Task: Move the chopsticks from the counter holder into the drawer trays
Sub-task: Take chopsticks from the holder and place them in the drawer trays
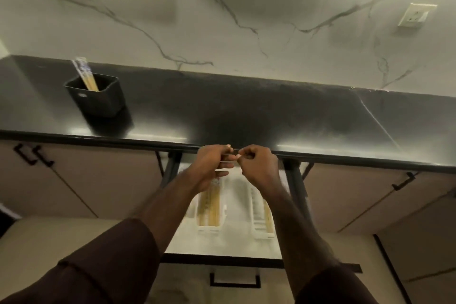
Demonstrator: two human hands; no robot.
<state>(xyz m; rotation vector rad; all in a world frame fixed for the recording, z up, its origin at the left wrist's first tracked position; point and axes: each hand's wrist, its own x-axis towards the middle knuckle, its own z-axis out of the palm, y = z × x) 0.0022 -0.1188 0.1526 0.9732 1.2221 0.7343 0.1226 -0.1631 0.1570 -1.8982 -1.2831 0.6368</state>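
Observation:
A black square holder stands on the dark counter at the left, with a few chopsticks leaning in it. Below the counter edge the drawer is pulled out. Two white trays lie inside: the left tray holds several pale chopsticks, the right tray a few. My left hand and my right hand meet above the drawer's back. Together they pinch thin chopsticks between their fingertips; motion blur hides how many.
The black counter runs across the view under a white marble wall with sockets. Beige cabinet doors with black handles flank the drawer. The drawer's front handle sits low in the middle.

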